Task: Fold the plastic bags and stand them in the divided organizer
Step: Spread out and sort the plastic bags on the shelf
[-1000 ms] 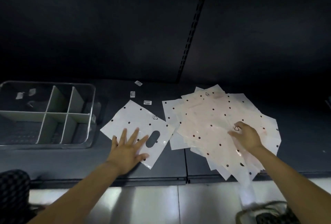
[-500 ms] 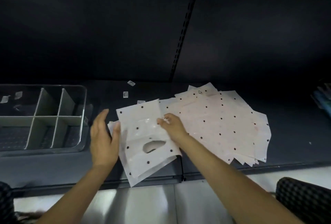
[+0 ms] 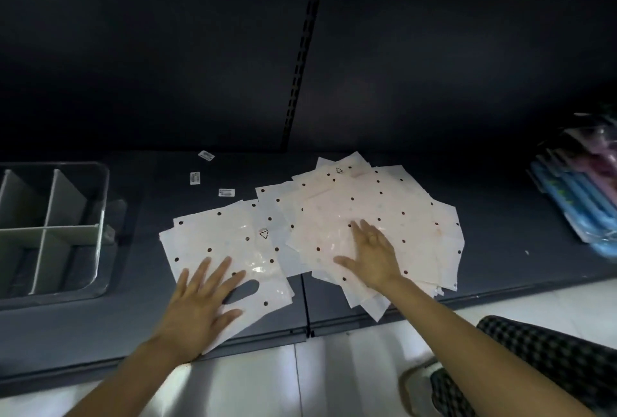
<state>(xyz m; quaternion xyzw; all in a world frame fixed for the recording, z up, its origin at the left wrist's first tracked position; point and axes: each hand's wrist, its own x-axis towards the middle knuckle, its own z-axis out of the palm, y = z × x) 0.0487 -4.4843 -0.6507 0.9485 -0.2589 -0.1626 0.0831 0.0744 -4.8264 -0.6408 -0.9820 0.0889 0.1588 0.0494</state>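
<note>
A white plastic bag with dark dots (image 3: 220,243) and an oval handle hole lies flat on the dark shelf, a second bag's edges showing beneath it. My left hand (image 3: 200,306) presses flat on its near edge, fingers spread. To the right lies a fanned pile of several similar dotted bags (image 3: 394,213). My right hand (image 3: 370,256) rests flat on the pile's near left part, fingers apart, holding nothing. The clear divided organizer (image 3: 100,216) with grey dividers stands at the far left, partly cut off by the frame; its visible compartments hold no bags.
Three small white labels (image 3: 227,192) lie on the shelf behind the bags. Blue and pink packaged items (image 3: 581,196) lie at the right edge. The shelf's front edge (image 3: 300,330) runs just below the bags, with pale floor tiles beneath. A checkered fabric (image 3: 541,360) shows at bottom right.
Half a second ago both hands held the single bag partly lifted. Now it lies flat under my left hand, and my right hand has moved right onto the pile.
</note>
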